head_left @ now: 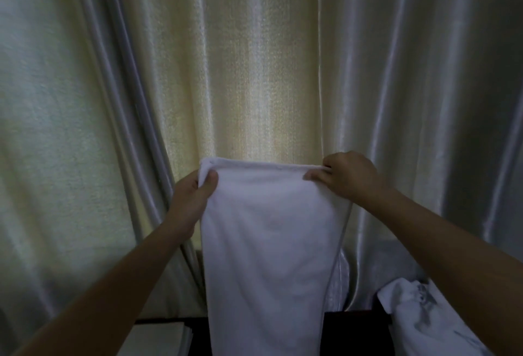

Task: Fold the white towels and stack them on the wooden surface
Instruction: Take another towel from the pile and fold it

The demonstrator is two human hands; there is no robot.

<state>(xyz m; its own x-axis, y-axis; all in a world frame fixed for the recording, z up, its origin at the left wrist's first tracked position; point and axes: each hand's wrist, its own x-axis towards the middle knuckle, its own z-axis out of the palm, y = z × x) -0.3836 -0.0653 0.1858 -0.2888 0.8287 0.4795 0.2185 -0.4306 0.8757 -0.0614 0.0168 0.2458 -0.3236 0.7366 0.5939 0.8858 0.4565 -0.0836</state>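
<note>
Fingers of left hand [195,194] and right hand [349,177] pinching top corners of hanging white towel [268,256]; risk of uneven fold if either corner slips

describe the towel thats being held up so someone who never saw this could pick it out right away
Start at the pale pleated curtain filling the background. In front of its middle hangs a plain white towel, pinched at its top corners by the left hand and right hand. Unlike the crumpled, grey-marked white cloth at lower right and the flat white stack at lower left, it hangs smooth and upright.
</note>
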